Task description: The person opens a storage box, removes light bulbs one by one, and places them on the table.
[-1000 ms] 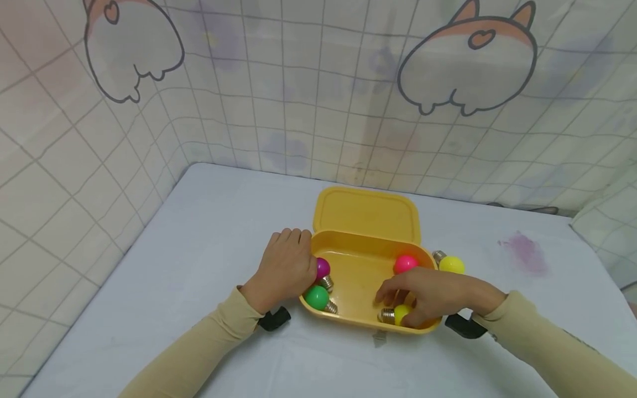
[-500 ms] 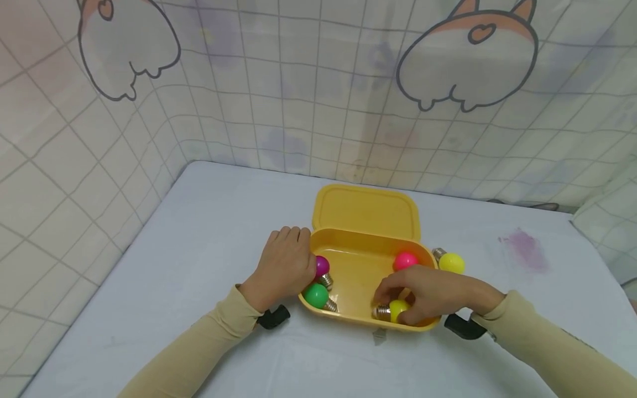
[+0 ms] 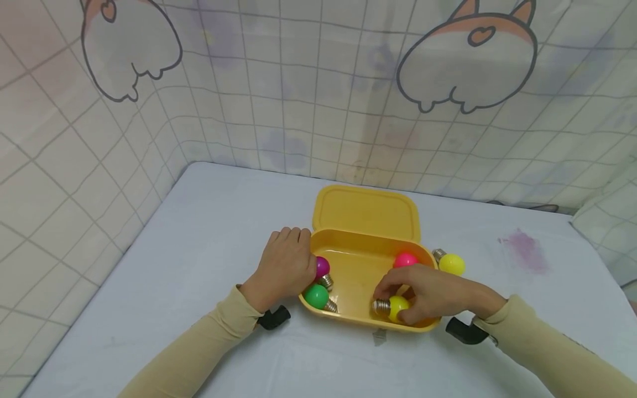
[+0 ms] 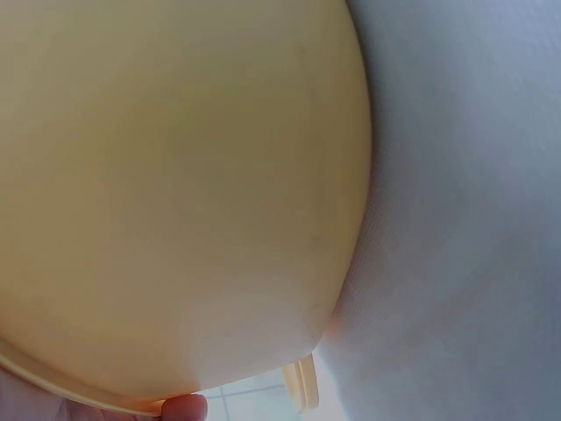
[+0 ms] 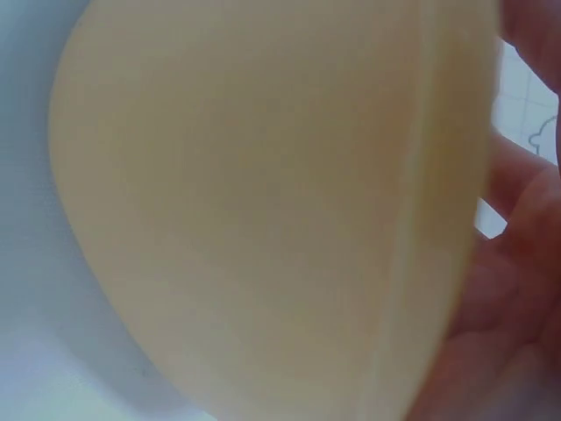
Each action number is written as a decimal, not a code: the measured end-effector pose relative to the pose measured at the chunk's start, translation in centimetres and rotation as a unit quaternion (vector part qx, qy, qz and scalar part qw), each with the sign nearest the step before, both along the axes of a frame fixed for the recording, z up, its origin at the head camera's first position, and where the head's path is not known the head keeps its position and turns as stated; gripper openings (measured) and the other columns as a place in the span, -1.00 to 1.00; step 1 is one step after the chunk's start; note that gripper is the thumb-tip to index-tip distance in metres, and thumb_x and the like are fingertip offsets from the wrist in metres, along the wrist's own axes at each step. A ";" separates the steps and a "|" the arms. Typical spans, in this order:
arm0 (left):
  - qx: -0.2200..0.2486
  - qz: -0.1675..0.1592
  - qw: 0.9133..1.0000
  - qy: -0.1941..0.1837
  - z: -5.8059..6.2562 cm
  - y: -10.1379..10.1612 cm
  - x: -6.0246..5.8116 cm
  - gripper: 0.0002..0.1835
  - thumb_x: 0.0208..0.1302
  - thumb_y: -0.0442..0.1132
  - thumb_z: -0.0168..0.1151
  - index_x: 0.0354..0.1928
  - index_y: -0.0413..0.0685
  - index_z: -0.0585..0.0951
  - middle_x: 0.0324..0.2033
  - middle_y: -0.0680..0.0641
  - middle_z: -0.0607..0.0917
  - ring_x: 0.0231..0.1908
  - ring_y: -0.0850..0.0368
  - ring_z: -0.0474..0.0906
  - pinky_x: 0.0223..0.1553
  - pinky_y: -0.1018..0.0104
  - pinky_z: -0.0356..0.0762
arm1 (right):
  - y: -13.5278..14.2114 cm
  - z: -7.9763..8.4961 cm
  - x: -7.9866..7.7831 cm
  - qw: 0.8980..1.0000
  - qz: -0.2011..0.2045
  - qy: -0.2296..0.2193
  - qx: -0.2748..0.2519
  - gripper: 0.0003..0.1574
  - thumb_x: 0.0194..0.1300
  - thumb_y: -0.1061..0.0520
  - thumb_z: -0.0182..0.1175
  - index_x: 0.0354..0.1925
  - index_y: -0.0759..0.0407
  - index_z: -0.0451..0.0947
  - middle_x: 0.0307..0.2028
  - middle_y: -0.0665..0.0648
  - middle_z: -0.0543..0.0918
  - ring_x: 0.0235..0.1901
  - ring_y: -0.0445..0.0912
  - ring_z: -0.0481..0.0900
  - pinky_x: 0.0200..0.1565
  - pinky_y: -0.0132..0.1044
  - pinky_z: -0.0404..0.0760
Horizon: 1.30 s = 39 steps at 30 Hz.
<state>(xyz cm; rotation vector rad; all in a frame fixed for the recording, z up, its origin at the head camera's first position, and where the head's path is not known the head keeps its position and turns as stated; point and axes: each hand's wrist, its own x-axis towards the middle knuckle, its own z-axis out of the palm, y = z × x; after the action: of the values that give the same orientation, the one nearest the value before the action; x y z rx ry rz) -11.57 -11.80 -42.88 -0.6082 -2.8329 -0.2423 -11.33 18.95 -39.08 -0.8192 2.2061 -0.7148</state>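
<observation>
A yellow plastic box (image 3: 353,276) stands on the table with its lid (image 3: 366,213) folded back behind it. At the box's left end my left hand (image 3: 285,265) grips the rim; fingertips (image 4: 186,407) show beyond that rim in the left wrist view. Inside the front right corner, my right hand (image 3: 430,290) pinches a yellow light bulb (image 3: 397,308), its metal base pointing left. The box wall (image 5: 254,210) hides the bulb from the right wrist view. A purple bulb (image 3: 323,267) and a green bulb (image 3: 316,297) lie inside at the left, and a pink bulb (image 3: 405,260) at the back right.
Another yellow bulb (image 3: 452,264) lies on the white tablecloth (image 3: 234,210), just outside the box's right end. A patterned curtain (image 3: 328,99) rises behind the table. A pinkish stain (image 3: 527,251) marks the cloth at the right.
The yellow bulb under my right hand has shifted slightly left and up, and the fingers have closed in on it. My left hand stays at the rim.
</observation>
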 end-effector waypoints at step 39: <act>0.014 -0.001 0.999 0.032 -0.1 0.1 0.0 -0.84 0.26 -0.20 0.07 -0.40 -0.14 0.43 -0.54 -0.05 0.40 -0.43 0.02 0.29 -0.35 0.23 0.18 | 1.0 -0.2 0.9 0.989 -0.064 0.010 -0.131 -0.51 0.21 0.17 0.41 0.11 -0.04 0.58 0.06 0.04 0.63 0.02 -0.18 0.60 0.13 -0.38 0.65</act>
<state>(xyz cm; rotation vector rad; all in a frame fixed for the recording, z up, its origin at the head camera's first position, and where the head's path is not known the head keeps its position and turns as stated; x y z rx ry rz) -11.55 -11.67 -42.99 -0.6021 -2.7629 -0.2585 -10.42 19.91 -39.29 -0.8200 2.2272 -1.0803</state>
